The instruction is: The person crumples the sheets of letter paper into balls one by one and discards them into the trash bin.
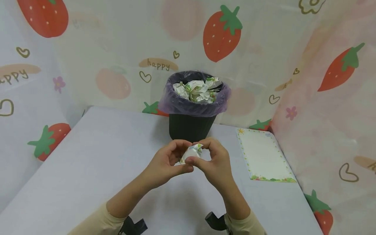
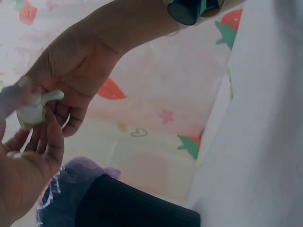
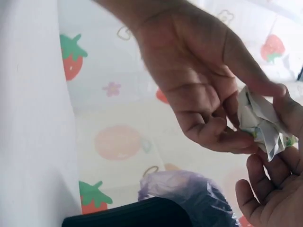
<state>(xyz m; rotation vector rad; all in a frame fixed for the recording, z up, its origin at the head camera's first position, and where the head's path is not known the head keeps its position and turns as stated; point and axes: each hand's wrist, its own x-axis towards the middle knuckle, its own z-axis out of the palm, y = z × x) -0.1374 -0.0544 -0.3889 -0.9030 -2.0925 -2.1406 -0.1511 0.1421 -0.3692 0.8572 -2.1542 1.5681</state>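
A crumpled ball of white paper (image 1: 192, 152) with green printed bits is held between both hands, in front of the bin. My left hand (image 1: 165, 164) grips it from the left side, thumb low and fingers curled behind. From the right, my right hand (image 1: 216, 160) pinches it with the thumb on the near face and the forefinger at its top. Sharp folds and creases show on the paper (image 3: 262, 120) in the right wrist view. The left wrist view has it partly covered by fingers.
Behind the hands stands a black bin (image 1: 191, 126) lined with a purple bag (image 1: 164, 101), heaped with crumpled paper (image 1: 196, 87). A flat sheet with a decorated border (image 1: 267, 155) lies at the table's right. Strawberry-print cloth (image 1: 117, 39) surrounds the white table (image 1: 97, 156).
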